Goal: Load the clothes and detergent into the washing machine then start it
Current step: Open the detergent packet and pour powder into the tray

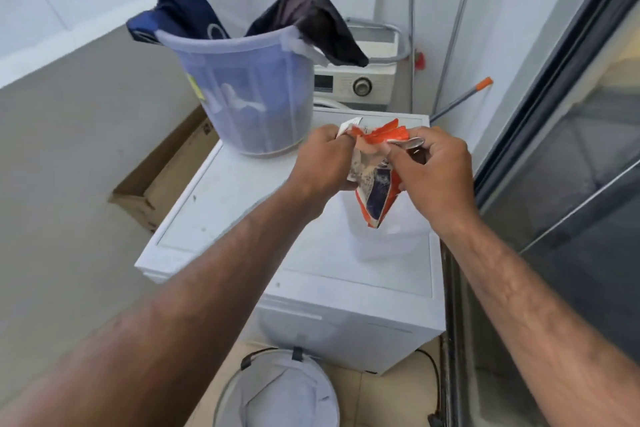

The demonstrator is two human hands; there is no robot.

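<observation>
An orange, white and blue detergent packet [375, 191] hangs over the top of the white washing machine [242, 218]. My left hand [325, 159] pinches its upper left corner and my right hand [436, 170] pinches its upper right edge, together with a silvery spoon [414, 143]. The packet's top looks torn and spread apart. A translucent blue bucket [249, 87] stands on the machine's back left, with dark navy clothes [311, 21] draped over its rim. The machine's round door [277, 388] hangs open below, at the bottom of the frame.
A second white appliance [356, 83] with a dial stands behind. A cardboard box [166, 177] leans against the left wall. An orange-tipped pole [464, 97] leans at the back right. A dark glass sliding door [571, 184] runs along the right. A clear plastic container [388, 236] sits under the packet.
</observation>
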